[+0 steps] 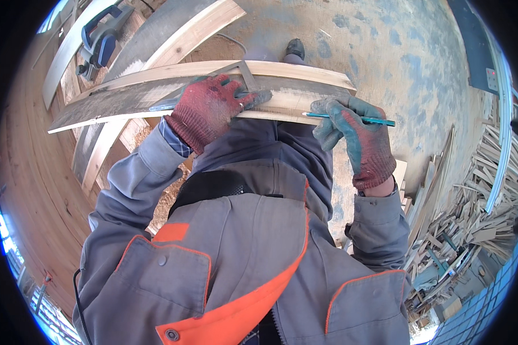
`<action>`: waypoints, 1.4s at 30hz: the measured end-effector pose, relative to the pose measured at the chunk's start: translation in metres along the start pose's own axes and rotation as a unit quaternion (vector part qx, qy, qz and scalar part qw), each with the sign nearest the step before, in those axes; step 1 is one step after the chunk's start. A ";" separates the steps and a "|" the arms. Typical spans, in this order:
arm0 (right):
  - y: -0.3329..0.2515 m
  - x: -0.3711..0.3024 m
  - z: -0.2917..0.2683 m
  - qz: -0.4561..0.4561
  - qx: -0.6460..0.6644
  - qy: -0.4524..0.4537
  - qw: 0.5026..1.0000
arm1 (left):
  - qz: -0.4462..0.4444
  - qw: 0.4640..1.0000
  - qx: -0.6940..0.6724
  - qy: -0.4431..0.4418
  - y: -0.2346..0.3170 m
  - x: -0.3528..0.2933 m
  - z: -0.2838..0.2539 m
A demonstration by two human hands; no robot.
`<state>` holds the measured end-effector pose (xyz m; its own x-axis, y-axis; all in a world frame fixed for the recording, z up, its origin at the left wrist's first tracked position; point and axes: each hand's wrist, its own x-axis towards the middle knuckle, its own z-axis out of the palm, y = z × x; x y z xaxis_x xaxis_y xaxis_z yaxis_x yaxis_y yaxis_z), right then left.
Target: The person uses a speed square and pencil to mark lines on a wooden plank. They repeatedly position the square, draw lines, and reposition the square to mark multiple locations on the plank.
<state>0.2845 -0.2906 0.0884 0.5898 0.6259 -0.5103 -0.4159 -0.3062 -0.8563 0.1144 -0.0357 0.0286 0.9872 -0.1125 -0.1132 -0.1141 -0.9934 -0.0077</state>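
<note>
Board (pixel 296 92), dark-faced wood, bears angled grey square (pixel 247 76) clasped by left hand (pixel 211 106); right hand (pixel 357 131) pinches teal pencil (pixel 379 121). Blotched tan floor (pixel 403 63) lies beyond board.

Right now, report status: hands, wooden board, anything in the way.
Left hand over metal square, partly hiding it. Right hand grips teal pencil, tip at wooden board's near edge. Electric planer off to the left.

Ahead on my left sits a blue-and-grey power tool (pixel 103 49); sawdust (pixel 164 206) lies nearer me. The tan floor (pixel 385 63) has bluish blotches. To my right spreads a heap of wood scraps (pixel 489 183) (thin strips, mostly).
</note>
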 end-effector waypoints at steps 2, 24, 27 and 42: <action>0.007 -0.005 0.000 0.018 0.016 -0.004 1.000 | -0.005 1.000 0.001 -0.020 0.009 -0.007 0.011; 0.065 0.006 -0.010 -0.089 0.029 0.160 0.983 | -0.023 0.998 -0.026 -0.059 0.040 0.011 0.067; 0.081 0.005 -0.009 -0.107 0.066 0.229 0.965 | -0.017 0.996 -0.037 -0.080 0.035 0.017 0.073; 0.126 -0.011 0.003 -0.231 -0.055 0.189 0.953 | -0.262 0.400 -0.836 0.269 0.016 0.094 0.036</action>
<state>0.2237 -0.3338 -0.0136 0.9082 0.4154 -0.0514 0.0111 -0.1466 -0.9891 0.2016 -0.0618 -0.0183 0.7590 0.5786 -0.2986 -0.0853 0.5429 0.8354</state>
